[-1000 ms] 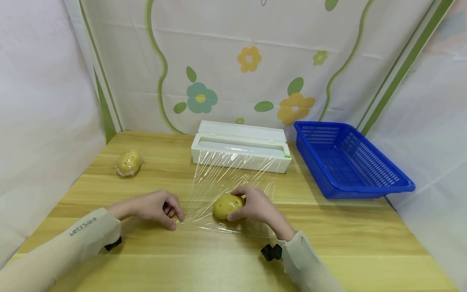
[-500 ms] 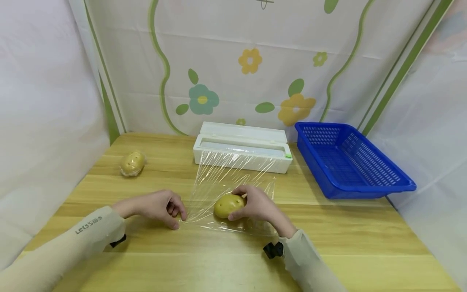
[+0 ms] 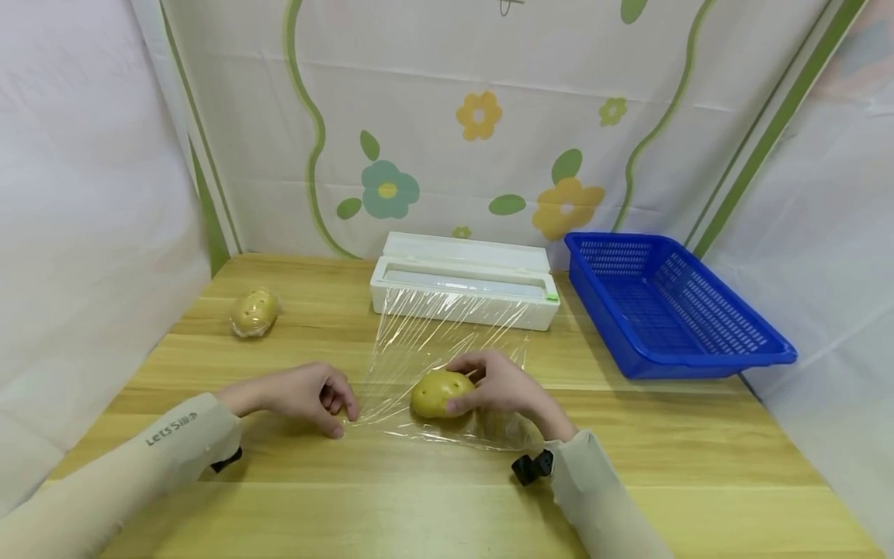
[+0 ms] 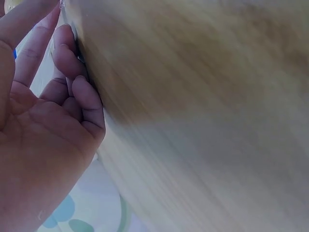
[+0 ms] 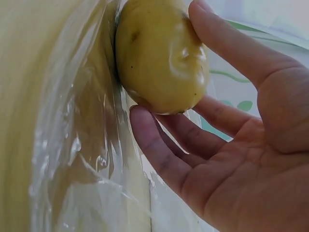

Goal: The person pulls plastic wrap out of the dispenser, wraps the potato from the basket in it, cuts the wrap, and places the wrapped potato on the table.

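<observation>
Your right hand (image 3: 499,388) grips the potato (image 3: 433,394) between thumb and bent fingers, on the clear film (image 3: 405,349); your left hand (image 3: 303,392) pinches that film's near corner. Creases fan out from the pinch, so pulling harder could tear it or drag the white box (image 3: 541,317). Loosening your right fingers might let the potato roll.

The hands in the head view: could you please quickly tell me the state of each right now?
Left hand: closed, pinching the clear film at its near-left corner.
Right hand: holding the potato on the film.
</observation>
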